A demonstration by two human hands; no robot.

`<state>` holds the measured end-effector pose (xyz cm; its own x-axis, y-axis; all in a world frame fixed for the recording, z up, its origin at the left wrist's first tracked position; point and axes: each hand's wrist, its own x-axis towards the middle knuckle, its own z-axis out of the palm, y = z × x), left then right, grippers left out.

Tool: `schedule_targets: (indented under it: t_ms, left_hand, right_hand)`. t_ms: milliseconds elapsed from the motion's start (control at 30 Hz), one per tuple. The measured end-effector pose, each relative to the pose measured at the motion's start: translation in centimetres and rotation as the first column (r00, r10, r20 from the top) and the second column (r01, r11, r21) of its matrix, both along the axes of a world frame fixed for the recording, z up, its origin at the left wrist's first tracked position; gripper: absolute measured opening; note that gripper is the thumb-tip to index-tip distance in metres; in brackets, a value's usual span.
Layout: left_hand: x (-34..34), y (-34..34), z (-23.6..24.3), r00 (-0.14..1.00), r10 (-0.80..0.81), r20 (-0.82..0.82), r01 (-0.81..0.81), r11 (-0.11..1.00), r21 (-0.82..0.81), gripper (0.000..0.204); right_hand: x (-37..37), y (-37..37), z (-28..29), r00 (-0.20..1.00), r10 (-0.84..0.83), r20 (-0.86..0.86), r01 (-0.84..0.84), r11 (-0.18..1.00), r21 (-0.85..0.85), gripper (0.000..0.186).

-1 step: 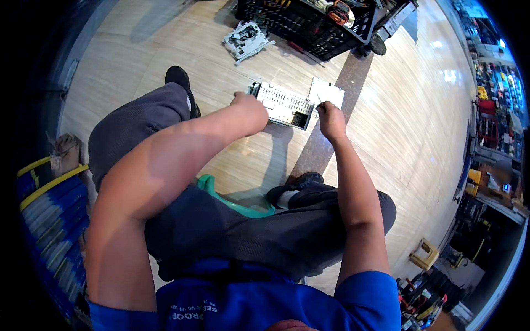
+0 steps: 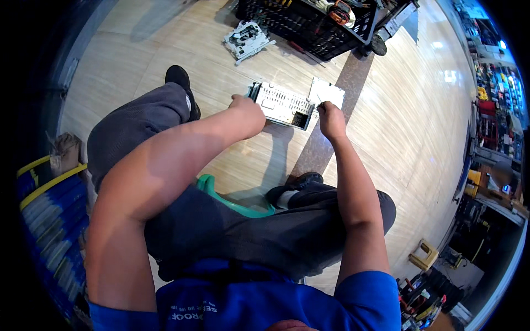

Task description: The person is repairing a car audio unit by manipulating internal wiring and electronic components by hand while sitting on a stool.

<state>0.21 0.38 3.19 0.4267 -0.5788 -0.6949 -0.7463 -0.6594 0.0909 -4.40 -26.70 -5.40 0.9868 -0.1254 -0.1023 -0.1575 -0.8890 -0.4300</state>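
A silvery metal-cased electronic unit (image 2: 284, 102), its top pierced by rows of slots, lies on the floor in front of me. A dark opening shows at its near right corner. My left hand (image 2: 247, 114) is closed at the unit's left end, its fingertips partly hidden behind the hand. At the right end, my right hand (image 2: 332, 118) is closed in a pinch on a thin metal rod-like tool (image 2: 319, 99), with its tip pointing up toward the unit's edge. Beside that hand a flat white metal plate (image 2: 329, 91) lies against the unit's right side.
Farther off, a bare metal mechanism frame (image 2: 246, 41) lies next to a black plastic crate (image 2: 314, 30) full of tools and cables. Under my legs is a green stool (image 2: 237, 207). Shelves of goods (image 2: 499, 105) line the right; blue-and-yellow stacked items (image 2: 55, 215) stand at left.
My left hand has shifted slightly to the left at the unit's end. The right hand and the tool look almost unmoved.
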Motion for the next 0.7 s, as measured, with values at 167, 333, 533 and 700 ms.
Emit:
schedule_targets:
  t_ms: [167,333,533,700]
  left_hand:
    - [-1.2,2.2,-2.9,0.995,-0.101,0.015,0.101,0.995,-0.014,0.032]
    - [-0.9,2.3,-3.6,0.993,-0.112,0.049,0.114,0.993,-0.037,0.033]
    - [-0.4,1.4,-3.5,0.993,-0.117,0.012,0.117,0.993,0.005,0.034]
    - [-0.2,0.8,-3.5,0.994,-0.108,-0.015,0.109,0.992,0.069,0.034]
  right_hand:
    - [1.0,-0.4,-1.3,0.997,0.029,-0.071,-0.036,0.995,-0.098,0.017]
    - [1.2,0.3,-0.8,0.994,0.099,-0.045,-0.101,0.994,-0.041,0.019]
    - [0.8,3.5,0.7,0.963,0.214,-0.165,-0.219,0.976,-0.009,0.022]
    - [-0.2,3.6,-0.6,0.950,0.280,-0.136,-0.290,0.955,-0.059,0.020]
